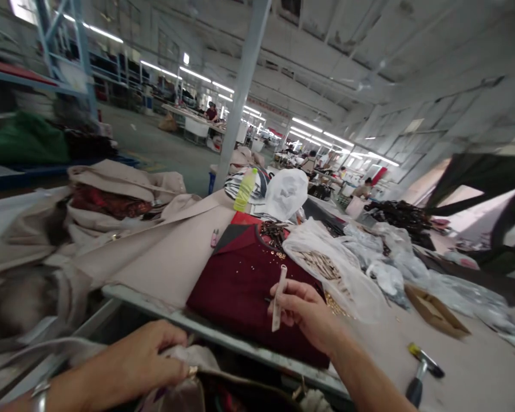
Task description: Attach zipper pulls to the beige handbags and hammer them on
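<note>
My right hand (306,315) is closed around a thin pale stick-like tool (278,297) held upright over a dark red fabric piece (236,286) that lies on the table near its front edge. Small gold studs are scattered on the red fabric. My left hand (148,357) sits low at the bottom, below the table edge, with its fingers curled on pale fabric (184,357) of a bag-like item. A clear plastic bag (326,263) with small metal parts lies just right of the red fabric.
Beige fabric (154,252) is piled at the left. A hammer (420,372) lies at the lower right, near a brown cardboard piece (438,312). A yellow-green bottle (245,190), a pink lighter (214,237) and plastic bags sit further back. People work at distant tables.
</note>
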Action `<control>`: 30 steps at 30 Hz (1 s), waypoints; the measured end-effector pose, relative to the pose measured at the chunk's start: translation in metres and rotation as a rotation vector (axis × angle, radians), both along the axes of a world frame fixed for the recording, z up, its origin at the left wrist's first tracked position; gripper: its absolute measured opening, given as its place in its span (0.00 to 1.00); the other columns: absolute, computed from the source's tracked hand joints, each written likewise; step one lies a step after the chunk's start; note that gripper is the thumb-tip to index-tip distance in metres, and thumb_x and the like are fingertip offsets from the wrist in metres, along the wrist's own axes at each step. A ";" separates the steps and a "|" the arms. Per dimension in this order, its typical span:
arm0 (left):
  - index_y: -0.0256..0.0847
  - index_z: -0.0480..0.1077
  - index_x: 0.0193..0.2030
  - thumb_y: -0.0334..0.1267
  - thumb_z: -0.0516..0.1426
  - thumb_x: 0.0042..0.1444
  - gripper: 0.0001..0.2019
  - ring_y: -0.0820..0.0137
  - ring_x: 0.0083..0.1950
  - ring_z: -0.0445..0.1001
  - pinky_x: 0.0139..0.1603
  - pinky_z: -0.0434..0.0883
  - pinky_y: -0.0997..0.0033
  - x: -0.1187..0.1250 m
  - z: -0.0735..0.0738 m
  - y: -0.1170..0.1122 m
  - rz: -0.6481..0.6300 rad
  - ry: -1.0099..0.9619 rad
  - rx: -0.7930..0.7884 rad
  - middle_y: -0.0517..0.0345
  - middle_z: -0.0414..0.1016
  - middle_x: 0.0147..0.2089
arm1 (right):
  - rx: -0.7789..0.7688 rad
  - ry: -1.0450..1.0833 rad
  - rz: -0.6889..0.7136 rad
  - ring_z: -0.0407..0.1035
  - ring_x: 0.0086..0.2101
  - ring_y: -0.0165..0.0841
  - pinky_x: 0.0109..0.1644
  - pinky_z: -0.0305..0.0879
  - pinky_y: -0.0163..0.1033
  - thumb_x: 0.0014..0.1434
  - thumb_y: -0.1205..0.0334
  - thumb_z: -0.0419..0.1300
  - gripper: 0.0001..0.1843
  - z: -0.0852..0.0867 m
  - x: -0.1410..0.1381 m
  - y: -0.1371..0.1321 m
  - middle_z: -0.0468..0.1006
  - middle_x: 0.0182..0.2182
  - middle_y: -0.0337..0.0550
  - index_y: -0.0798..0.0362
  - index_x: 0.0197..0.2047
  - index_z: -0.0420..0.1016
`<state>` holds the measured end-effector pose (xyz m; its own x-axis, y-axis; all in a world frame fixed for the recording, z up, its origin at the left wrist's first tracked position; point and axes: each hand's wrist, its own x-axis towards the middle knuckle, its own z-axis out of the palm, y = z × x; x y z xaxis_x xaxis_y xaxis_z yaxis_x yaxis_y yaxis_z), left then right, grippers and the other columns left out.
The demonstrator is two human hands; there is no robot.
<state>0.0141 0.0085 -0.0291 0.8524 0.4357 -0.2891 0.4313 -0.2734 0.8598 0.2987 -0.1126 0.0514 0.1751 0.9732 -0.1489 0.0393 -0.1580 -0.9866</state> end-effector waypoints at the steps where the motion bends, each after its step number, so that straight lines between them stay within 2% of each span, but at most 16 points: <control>1: 0.38 0.64 0.27 0.45 0.56 0.52 0.12 0.74 0.29 0.58 0.28 0.54 0.74 0.001 0.006 -0.002 0.002 0.007 -0.054 0.64 0.58 0.26 | 0.000 -0.075 0.060 0.68 0.24 0.27 0.27 0.58 0.30 0.54 0.52 0.67 0.17 0.001 -0.010 -0.002 0.79 0.26 0.41 0.57 0.39 0.76; 4: 0.39 0.62 0.26 0.50 0.57 0.49 0.16 0.74 0.28 0.52 0.26 0.49 0.72 0.002 0.020 -0.006 -0.005 0.013 -0.105 0.65 0.54 0.25 | 0.087 -0.562 0.237 0.68 0.28 0.30 0.32 0.61 0.34 0.64 0.60 0.58 0.09 0.003 -0.037 -0.012 0.76 0.29 0.39 0.55 0.39 0.77; 7: 0.39 0.63 0.26 0.51 0.57 0.47 0.16 0.73 0.28 0.53 0.26 0.49 0.72 -0.002 0.024 -0.006 -0.022 0.011 -0.127 0.64 0.55 0.25 | 0.386 -1.078 0.379 0.70 0.35 0.34 0.40 0.63 0.38 0.70 0.70 0.50 0.13 0.002 -0.059 -0.023 0.78 0.37 0.44 0.54 0.47 0.77; 9: 0.40 0.61 0.25 0.53 0.55 0.47 0.17 0.73 0.28 0.53 0.27 0.50 0.72 -0.006 0.024 -0.005 -0.013 -0.004 -0.142 0.63 0.55 0.25 | 0.582 -1.304 0.422 0.69 0.37 0.36 0.42 0.63 0.41 0.72 0.72 0.47 0.16 0.002 -0.070 -0.028 0.79 0.40 0.45 0.54 0.54 0.74; 11: 0.40 0.59 0.25 0.55 0.52 0.50 0.19 0.72 0.29 0.53 0.29 0.51 0.71 -0.007 0.023 -0.005 -0.003 -0.024 -0.139 0.62 0.53 0.25 | 0.693 -1.470 0.427 0.66 0.35 0.38 0.40 0.60 0.43 0.74 0.70 0.44 0.17 0.003 -0.079 -0.031 0.78 0.39 0.44 0.54 0.55 0.73; 14: 0.40 0.59 0.25 0.58 0.51 0.52 0.21 0.72 0.29 0.51 0.28 0.50 0.70 -0.007 0.025 -0.006 -0.008 -0.028 -0.135 0.63 0.51 0.25 | 0.702 -1.598 0.452 0.65 0.34 0.40 0.38 0.57 0.46 0.76 0.68 0.40 0.20 0.007 -0.088 -0.030 0.78 0.39 0.45 0.54 0.54 0.73; 16: 0.40 0.60 0.24 0.57 0.54 0.50 0.20 0.73 0.27 0.51 0.26 0.48 0.69 -0.005 0.025 -0.007 -0.008 -0.013 -0.137 0.63 0.52 0.24 | 0.677 -1.632 0.477 0.65 0.34 0.40 0.38 0.56 0.46 0.76 0.68 0.41 0.19 0.009 -0.091 -0.028 0.77 0.38 0.44 0.54 0.52 0.73; 20: 0.40 0.62 0.24 0.53 0.57 0.47 0.18 0.74 0.25 0.50 0.24 0.46 0.69 -0.002 0.021 -0.007 0.005 -0.002 -0.149 0.64 0.53 0.23 | 0.633 -1.651 0.528 0.64 0.34 0.40 0.38 0.57 0.46 0.71 0.69 0.52 0.11 0.009 -0.093 -0.026 0.76 0.37 0.42 0.53 0.52 0.73; 23: 0.40 0.64 0.25 0.51 0.58 0.45 0.16 0.74 0.26 0.51 0.25 0.47 0.70 -0.002 0.017 -0.006 -0.004 -0.008 -0.182 0.64 0.54 0.23 | 0.625 -1.666 0.553 0.64 0.34 0.39 0.38 0.58 0.45 0.68 0.69 0.57 0.11 0.008 -0.093 -0.025 0.76 0.37 0.41 0.52 0.53 0.72; 26: 0.39 0.65 0.25 0.48 0.59 0.43 0.14 0.74 0.26 0.52 0.25 0.48 0.71 -0.002 0.014 -0.006 -0.003 -0.017 -0.215 0.64 0.56 0.23 | 0.637 -1.677 0.550 0.64 0.32 0.39 0.36 0.58 0.45 0.69 0.68 0.57 0.09 0.010 -0.094 -0.026 0.75 0.35 0.41 0.53 0.51 0.72; 30: 0.38 0.66 0.26 0.49 0.60 0.42 0.15 0.73 0.27 0.55 0.26 0.50 0.72 0.000 0.013 -0.007 0.060 -0.023 -0.254 0.63 0.59 0.24 | 0.628 -1.682 0.584 0.65 0.31 0.38 0.34 0.61 0.44 0.70 0.68 0.53 0.10 0.011 -0.089 -0.029 0.75 0.34 0.42 0.54 0.51 0.72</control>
<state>0.0143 0.0014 -0.0161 0.8348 0.4018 -0.3764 0.4199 -0.0222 0.9073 0.2101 -0.1420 0.0622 -0.5875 0.7942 0.1552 0.8034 0.5495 0.2294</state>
